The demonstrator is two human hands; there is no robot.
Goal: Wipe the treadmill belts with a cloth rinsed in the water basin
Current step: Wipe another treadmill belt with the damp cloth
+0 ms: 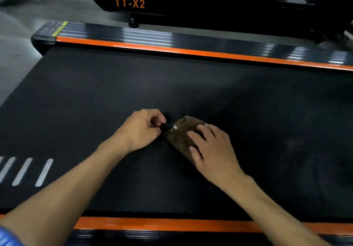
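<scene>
Head view: the brown cloth (181, 134) lies flat on the treadmill belt (191, 85) under the right hand's (212, 150) straight pressing fingers; just beside it, the left hand (141, 129) is curled, holding nothing visible.

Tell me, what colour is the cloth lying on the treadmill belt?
The cloth is brown, seen in the head view, the only one given.

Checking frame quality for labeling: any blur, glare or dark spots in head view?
Head view: dim overall; belt nearly black, texture faint; glare streaks on far side rail; top left floor motion-blurred; hands and cloth reasonably sharp; wide-angle bends the rails.
</scene>
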